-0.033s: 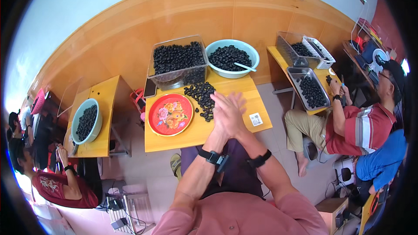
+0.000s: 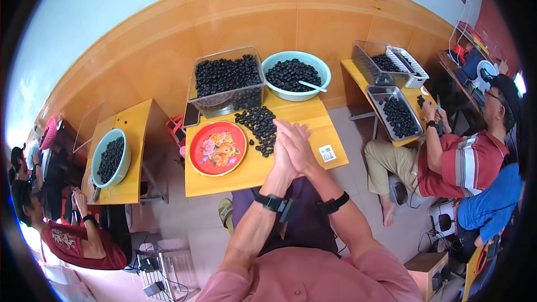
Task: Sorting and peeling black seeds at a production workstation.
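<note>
Above the near right part of a yellow wooden table (image 2: 210, 188), my left hand (image 2: 284, 151) and my right hand (image 2: 304, 154) are pressed palm to palm. The fingers of both are stretched out, pointing away from me. What lies between the palms, if anything, is hidden. Just left of my fingertips is a loose pile of small, shiny black round pieces (image 2: 258, 124), whose kind I cannot make out. A round red tray (image 2: 196, 158) with a flower print lies left of that pile, holding nothing.
Behind the pile stand a clear bin (image 2: 226, 103) and a pale green bowl (image 2: 296, 95) with a white spoon (image 2: 313, 86), both full of black pieces. A phone (image 2: 191, 115) lies by the tray. People sit at side tables, a bowl (image 2: 124, 156) left, a metal tray (image 2: 417, 133) right.
My right hand's fingers, smeared by motion before, now show more sharply and lie closer against my left hand. The things on the table keep their places.
</note>
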Available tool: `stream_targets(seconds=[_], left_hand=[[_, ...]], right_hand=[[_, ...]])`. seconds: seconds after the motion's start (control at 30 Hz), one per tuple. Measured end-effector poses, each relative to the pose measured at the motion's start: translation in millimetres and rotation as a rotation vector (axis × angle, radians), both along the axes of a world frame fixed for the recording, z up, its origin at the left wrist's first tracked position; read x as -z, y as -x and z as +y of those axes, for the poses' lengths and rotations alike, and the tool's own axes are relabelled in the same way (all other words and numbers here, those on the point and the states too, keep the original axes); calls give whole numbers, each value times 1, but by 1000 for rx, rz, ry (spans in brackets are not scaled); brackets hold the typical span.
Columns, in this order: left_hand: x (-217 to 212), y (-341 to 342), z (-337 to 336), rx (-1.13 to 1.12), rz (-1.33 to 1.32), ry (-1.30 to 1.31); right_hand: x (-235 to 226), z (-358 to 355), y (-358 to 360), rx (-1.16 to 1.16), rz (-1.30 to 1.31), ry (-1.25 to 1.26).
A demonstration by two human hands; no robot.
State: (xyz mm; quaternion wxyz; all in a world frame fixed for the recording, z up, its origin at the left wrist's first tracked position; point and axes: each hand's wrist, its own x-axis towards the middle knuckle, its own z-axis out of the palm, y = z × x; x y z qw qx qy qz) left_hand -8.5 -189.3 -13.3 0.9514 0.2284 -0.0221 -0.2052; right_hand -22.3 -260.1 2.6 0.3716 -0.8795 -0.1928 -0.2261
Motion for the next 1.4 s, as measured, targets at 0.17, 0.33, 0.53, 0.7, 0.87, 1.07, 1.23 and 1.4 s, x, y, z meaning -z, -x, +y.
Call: stream_targets(seconds=[0.17, 0.33, 0.53, 0.7, 0.87, 1.07, 1.23, 1.4], left_hand=[[-56, 56, -19, -63, -289, -338], [-34, 0, 6, -719, -1490, -1563], [-9, -31, 63, -809, -1014, -1435], [39, 7, 89, -627, -862, -1574], [67, 22, 98, -362, -692, -1670], [71, 20, 97, -380, -544, -1647], [79, 17, 94, -370, -622, -1684], [75, 14, 92, -380, -607, -1704]], right_hand=[[24, -77, -37, 210, 382, -793], [13, -7, 7, -449, 347, -1436], [1, -28, 10, -380, 769, -1048], [-21, -81, -91, 165, 29, -109], [-36, -124, -182, 526, 163, 124], [-24, -121, -218, 548, 417, 529], [-25, -129, -228, 613, 349, 651], [-49, -134, -208, 626, 93, 889]])
